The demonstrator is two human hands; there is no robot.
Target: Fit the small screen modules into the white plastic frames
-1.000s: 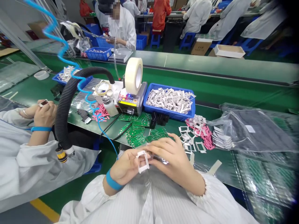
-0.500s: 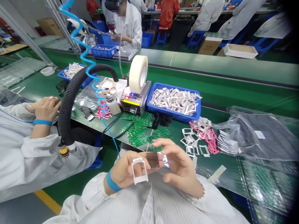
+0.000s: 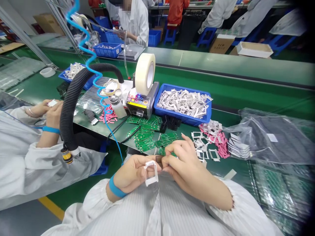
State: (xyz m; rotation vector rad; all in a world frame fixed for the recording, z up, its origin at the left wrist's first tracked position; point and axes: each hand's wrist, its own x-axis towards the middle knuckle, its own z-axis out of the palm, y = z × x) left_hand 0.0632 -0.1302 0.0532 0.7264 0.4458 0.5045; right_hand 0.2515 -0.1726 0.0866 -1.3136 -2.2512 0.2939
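Observation:
My left hand is closed around a small white rectangular plastic frame, held upright above my lap. My right hand is pinched on a small dark flat piece at the frame's upper right corner, touching the frame. Both hands are close together, just in front of the bench edge. A blue band circles my left wrist. Green circuit boards lie on the bench just beyond my hands.
A blue bin of white frames, a tape dispenser with a wide tape roll, loose frames and pink pieces, and plastic bags of trays sit on the bench. A co-worker's hands and a black hose are at left.
My right hand has brought the dark piece back against the white frame after holding it apart. The co-worker's hands at left have shifted slightly.

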